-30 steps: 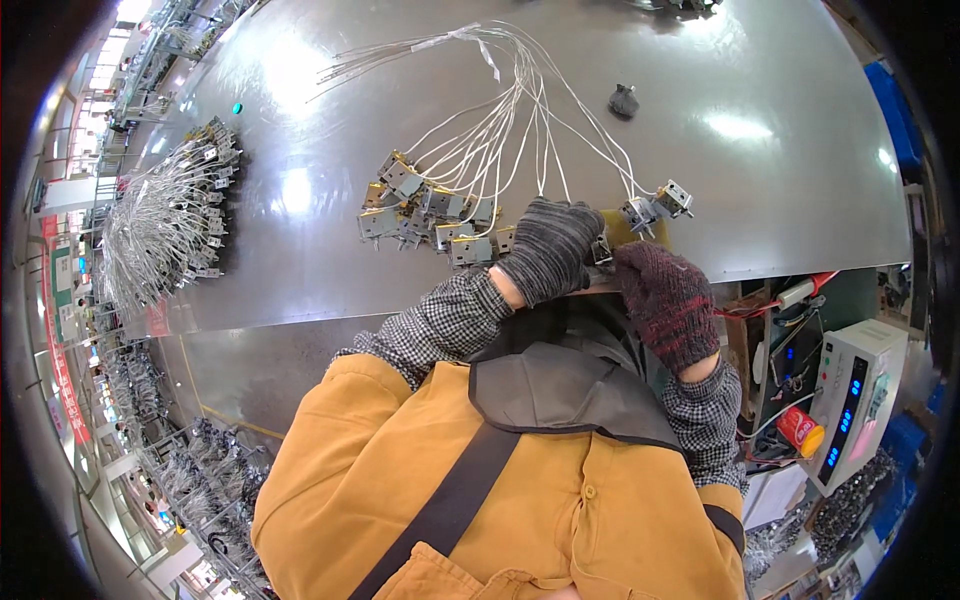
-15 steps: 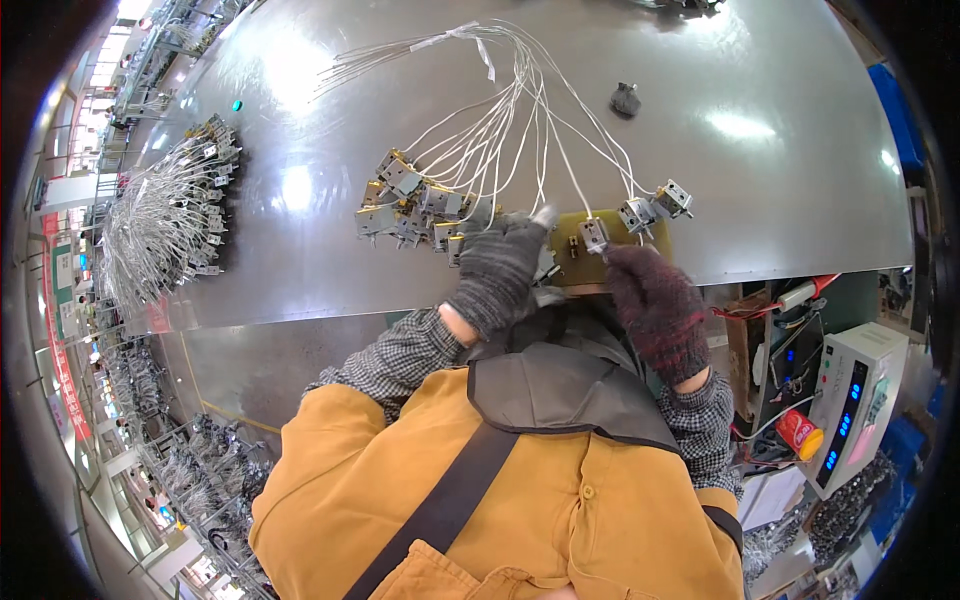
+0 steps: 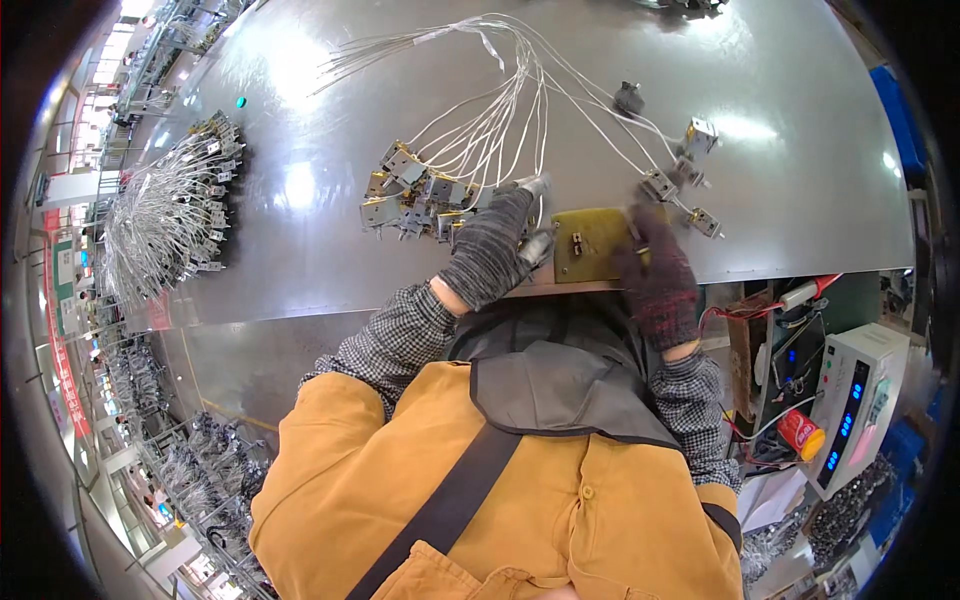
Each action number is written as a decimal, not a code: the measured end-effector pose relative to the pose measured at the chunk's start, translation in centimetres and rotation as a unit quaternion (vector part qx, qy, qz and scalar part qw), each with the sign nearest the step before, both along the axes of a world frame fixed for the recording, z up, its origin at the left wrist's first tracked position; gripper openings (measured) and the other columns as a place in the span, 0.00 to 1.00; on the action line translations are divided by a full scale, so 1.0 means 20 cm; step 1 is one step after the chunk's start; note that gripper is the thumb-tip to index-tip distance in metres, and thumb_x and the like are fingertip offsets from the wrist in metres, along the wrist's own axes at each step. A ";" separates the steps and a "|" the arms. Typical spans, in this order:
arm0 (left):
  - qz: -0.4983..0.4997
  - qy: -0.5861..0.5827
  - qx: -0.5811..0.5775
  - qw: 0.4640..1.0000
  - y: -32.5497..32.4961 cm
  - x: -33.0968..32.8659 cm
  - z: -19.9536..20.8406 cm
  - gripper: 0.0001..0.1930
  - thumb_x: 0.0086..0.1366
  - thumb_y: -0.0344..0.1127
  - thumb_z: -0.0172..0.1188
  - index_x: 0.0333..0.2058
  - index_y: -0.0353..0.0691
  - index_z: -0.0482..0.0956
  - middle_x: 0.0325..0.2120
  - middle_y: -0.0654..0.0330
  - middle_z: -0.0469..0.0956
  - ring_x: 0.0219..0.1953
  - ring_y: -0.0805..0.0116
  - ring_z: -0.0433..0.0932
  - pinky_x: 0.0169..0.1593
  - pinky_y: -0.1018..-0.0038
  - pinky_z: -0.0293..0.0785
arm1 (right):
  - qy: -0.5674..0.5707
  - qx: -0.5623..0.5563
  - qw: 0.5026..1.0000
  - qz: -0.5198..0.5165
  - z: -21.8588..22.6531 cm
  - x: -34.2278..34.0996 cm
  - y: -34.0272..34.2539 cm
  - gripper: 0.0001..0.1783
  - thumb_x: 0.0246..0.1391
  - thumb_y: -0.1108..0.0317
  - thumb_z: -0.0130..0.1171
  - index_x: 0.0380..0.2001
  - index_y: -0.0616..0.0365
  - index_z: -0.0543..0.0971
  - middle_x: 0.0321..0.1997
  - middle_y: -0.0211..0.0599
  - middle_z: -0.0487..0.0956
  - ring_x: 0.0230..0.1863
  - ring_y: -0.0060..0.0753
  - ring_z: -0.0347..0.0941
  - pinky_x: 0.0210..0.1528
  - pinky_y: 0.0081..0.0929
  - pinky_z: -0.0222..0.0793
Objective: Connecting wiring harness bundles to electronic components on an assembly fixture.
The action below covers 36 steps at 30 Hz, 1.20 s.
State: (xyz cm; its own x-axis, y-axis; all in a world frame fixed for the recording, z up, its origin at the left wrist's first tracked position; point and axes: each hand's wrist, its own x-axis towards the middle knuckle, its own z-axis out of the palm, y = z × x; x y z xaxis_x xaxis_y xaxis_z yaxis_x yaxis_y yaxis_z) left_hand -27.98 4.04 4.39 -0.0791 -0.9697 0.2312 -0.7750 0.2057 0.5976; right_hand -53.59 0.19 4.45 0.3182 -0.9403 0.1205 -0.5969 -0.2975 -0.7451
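My left hand, in a grey knit glove, is curled at the right edge of a heap of small metal box parts on white wires. A white wire runs down between its thumb and forefinger to a metal part mostly hidden by the fingers. My right hand, in a dark maroon glove, is smeared by motion over the right side of a yellow-brown plate bearing a small upright metal fitting. Just beyond its fingertips lies a wired metal box part; whether they touch is unclear.
White wires fan out from a taped bundle across the metal table. Several finished-looking wired parts are piled at left. A dark grey lump lies farther off. Right of the table stands a white box with blue displays.
The metal box part at my right fingertips has moved off the plate, up and right, along with the others there. My right hand moved slightly forward; my left shifted left, its thumb now showing.
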 end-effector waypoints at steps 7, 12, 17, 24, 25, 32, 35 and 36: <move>0.001 0.085 0.010 0.996 -0.05 -0.01 -0.07 0.27 0.73 0.29 0.60 0.70 0.38 0.69 0.49 0.46 0.83 0.51 0.51 0.85 0.53 0.62 0.83 | 0.050 0.118 0.988 0.090 -0.06 0.40 0.13 0.48 0.48 0.53 0.79 0.68 0.62 0.70 0.57 0.55 0.81 0.55 0.61 0.81 0.55 0.47 0.79; -0.036 0.140 0.011 0.989 -0.01 0.04 -0.03 0.32 0.70 0.37 0.68 0.68 0.31 0.70 0.52 0.45 0.82 0.54 0.50 0.84 0.56 0.61 0.81 | -0.029 0.080 0.994 0.071 -0.13 0.33 0.06 0.49 0.46 0.54 0.81 0.67 0.62 0.70 0.57 0.54 0.80 0.58 0.55 0.81 0.59 0.45 0.78; -0.149 -0.021 -0.010 0.989 0.00 0.00 0.03 0.42 0.53 0.46 0.82 0.64 0.37 0.76 0.45 0.47 0.83 0.47 0.48 0.85 0.52 0.59 0.82 | -0.105 0.158 0.981 0.050 -0.12 0.14 -0.06 0.47 0.46 0.52 0.82 0.65 0.62 0.74 0.58 0.49 0.80 0.58 0.47 0.80 0.62 0.42 0.77; -0.057 0.041 0.016 0.997 -0.06 -0.09 -0.06 0.19 0.63 0.39 0.75 0.52 0.43 0.85 0.41 0.49 0.85 0.42 0.49 0.86 0.46 0.59 0.83 | -0.137 0.126 0.975 0.118 -0.07 0.10 -0.11 0.31 0.63 0.56 0.70 0.63 0.61 0.78 0.56 0.51 0.82 0.56 0.50 0.82 0.59 0.43 0.78; -0.018 0.047 0.035 0.998 -0.06 -0.08 -0.07 0.17 0.64 0.38 0.74 0.50 0.42 0.85 0.40 0.49 0.85 0.42 0.49 0.87 0.46 0.59 0.83 | -0.152 0.108 0.974 0.132 -0.06 0.07 -0.13 0.28 0.65 0.57 0.68 0.63 0.61 0.78 0.56 0.51 0.83 0.56 0.50 0.82 0.59 0.43 0.78; -0.100 0.045 0.019 0.994 -0.08 -0.06 -0.06 0.19 0.64 0.36 0.73 0.53 0.41 0.84 0.39 0.51 0.83 0.41 0.51 0.85 0.47 0.61 0.82 | -0.068 0.018 0.985 0.156 -0.17 0.05 -0.12 0.20 0.72 0.66 0.57 0.62 0.64 0.78 0.60 0.50 0.81 0.62 0.47 0.78 0.66 0.41 0.72; -0.135 0.029 0.003 0.990 -0.05 -0.05 -0.01 0.29 0.58 0.40 0.77 0.58 0.43 0.82 0.39 0.52 0.81 0.42 0.52 0.83 0.47 0.59 0.80 | -0.090 0.059 0.982 0.154 -0.18 0.05 -0.11 0.21 0.72 0.66 0.57 0.63 0.64 0.78 0.62 0.49 0.80 0.63 0.47 0.77 0.66 0.40 0.72; -0.134 0.006 0.005 0.991 -0.05 -0.06 -0.01 0.30 0.58 0.40 0.78 0.59 0.43 0.82 0.40 0.52 0.81 0.42 0.52 0.83 0.48 0.59 0.80 | -0.102 0.092 0.980 0.147 -0.17 0.05 -0.11 0.21 0.72 0.66 0.57 0.63 0.64 0.77 0.62 0.50 0.80 0.64 0.48 0.77 0.66 0.41 0.72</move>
